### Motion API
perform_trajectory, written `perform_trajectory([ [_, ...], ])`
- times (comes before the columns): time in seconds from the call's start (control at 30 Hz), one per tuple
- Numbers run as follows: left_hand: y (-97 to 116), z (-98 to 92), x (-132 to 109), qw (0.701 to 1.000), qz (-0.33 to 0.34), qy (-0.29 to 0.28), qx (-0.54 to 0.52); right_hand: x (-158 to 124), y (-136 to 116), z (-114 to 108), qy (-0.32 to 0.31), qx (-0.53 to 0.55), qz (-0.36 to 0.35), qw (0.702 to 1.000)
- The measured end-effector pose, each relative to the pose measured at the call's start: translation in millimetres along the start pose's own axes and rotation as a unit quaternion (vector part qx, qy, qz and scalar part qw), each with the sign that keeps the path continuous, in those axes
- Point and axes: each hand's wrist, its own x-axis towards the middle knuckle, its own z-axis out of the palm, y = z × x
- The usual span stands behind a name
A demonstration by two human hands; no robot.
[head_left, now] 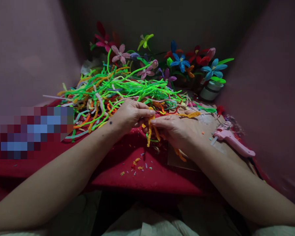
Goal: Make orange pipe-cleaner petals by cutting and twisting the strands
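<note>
Between my two hands, above the front part of the table, is an orange pipe cleaner (149, 136) bent into loops, with ends hanging down. My left hand (134, 113) pinches its upper part between thumb and fingers. Just to the right, my right hand (173, 127) closes on the same piece, thumb and forefinger pressed together, the fingertips of both hands almost touching. Parts of the orange piece are hidden behind the fingers. Right behind the hands lies a large tangled heap of pipe cleaners (137, 87), mostly bright green with orange, white and pink ones.
A pink glue gun (233, 141) lies on cardboard (179, 159) at the right. Pipe-cleaner flowers (180, 62) stand along the back near a white container (211, 90). Small scraps (136, 164) dot the red cloth (147, 180). A blurred-out patch covers the left side.
</note>
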Motion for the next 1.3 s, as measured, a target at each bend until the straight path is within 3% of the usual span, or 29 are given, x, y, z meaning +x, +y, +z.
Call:
perform_trajectory([
  [0.2,3.5,2.2,-2.1,0.999,0.009,-0.009,0.05,1.2,1.5,0.4,0.053,-0.054,-0.013,0.997],
  [0.33,-0.2,0.9,-0.4,1.0,-0.008,0.004,0.015,3.4,1.1,-1.1,0.095,-0.004,-0.034,0.995],
  [0.47,-4.6,1.9,0.1,0.991,-0.089,-0.095,-0.031,5.8,-1.0,-3.6,0.129,0.063,-0.064,0.988],
  [0.53,-5.1,5.6,-1.3,0.986,-0.094,-0.133,-0.035,6.8,-1.4,-4.4,0.142,0.082,-0.074,0.984],
  [0.67,-5.3,14.8,-5.0,0.995,-0.039,-0.086,-0.018,6.9,-2.7,-3.4,0.164,0.107,-0.096,0.976],
  [0.83,-8.5,23.4,-6.9,0.981,-0.099,-0.097,-0.138,5.9,-6.6,-0.5,0.174,0.149,-0.096,0.969],
  [0.93,-8.8,27.8,-8.8,0.977,-0.105,-0.099,-0.158,7.5,-6.1,-0.8,0.178,0.172,-0.087,0.965],
  [1.07,-4.2,27.5,-13.7,0.99,-0.077,-0.093,-0.071,13.2,-0.8,-6.0,0.176,0.195,-0.075,0.962],
  [1.2,3.1,16.1,-13.0,0.978,-0.078,-0.194,0.018,18.6,1.2,-15.0,0.202,0.217,-0.085,0.951],
  [1.23,4.1,12.9,-11.4,0.978,-0.065,-0.194,0.043,19.0,0.4,-16.4,0.205,0.228,-0.081,0.949],
  [1.3,4.0,7.6,-7.3,0.987,0.009,-0.127,0.101,18.6,-2.2,-17.1,0.2,0.254,-0.058,0.945],
])
